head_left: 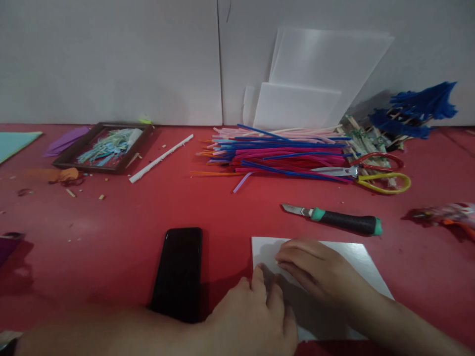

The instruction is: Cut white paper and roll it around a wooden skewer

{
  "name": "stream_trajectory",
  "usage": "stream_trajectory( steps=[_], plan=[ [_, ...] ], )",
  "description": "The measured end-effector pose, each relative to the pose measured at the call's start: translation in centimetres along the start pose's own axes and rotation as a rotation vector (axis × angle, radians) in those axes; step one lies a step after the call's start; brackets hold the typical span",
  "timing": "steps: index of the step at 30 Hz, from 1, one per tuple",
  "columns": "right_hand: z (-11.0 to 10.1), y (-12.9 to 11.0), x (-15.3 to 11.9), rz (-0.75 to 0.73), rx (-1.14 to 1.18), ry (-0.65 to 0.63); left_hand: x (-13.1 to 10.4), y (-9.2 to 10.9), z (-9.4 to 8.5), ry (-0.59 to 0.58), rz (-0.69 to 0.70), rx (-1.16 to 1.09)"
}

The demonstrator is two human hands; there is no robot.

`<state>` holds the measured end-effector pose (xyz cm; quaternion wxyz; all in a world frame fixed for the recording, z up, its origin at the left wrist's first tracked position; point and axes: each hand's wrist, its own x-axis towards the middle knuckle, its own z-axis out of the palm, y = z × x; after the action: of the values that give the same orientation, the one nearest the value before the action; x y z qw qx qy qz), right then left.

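Note:
A white glossy sheet of card (365,264) lies on the red tabletop in front of me. My left hand (256,311) rests over its left edge, fingers stretched out and apart, the index fingertip touching the surface. Over the upper middle of the card is my right hand (319,272). Its fingers are bent and pressed together, and whether something small sits between the fingertips is hidden. A black phone (178,272) lies face up left of my left hand. Just beyond the card is a craft knife (341,220) with a black and green handle, its blade exposed and pointing left.
Pipe cleaners (289,153) lie bundled at the back, with red-and-yellow-handled scissors (356,171) on their right end. White sheets (326,59) lean against the wall. A white stick (161,158) and a brown frame (122,160) holding paper shreds lie left.

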<state>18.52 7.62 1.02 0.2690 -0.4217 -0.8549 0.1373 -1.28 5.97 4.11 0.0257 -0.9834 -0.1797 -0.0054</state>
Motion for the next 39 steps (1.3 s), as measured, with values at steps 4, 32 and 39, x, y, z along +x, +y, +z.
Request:
stream_trajectory(
  steps=[4,32,39],
  plan=[
    [-0.2,0.0,-0.1,0.014,-0.015,-0.038,-0.3,0.3,0.3,-0.012,-0.008,-0.020],
    [0.3,-0.5,-0.2,-0.034,-0.096,-0.105,-0.9,1.8,0.6,0.035,-0.223,0.114],
    [0.6,-0.4,-0.2,-0.064,-0.092,-0.077,-0.9,1.8,0.8,0.094,-0.233,0.131]
  ],
)
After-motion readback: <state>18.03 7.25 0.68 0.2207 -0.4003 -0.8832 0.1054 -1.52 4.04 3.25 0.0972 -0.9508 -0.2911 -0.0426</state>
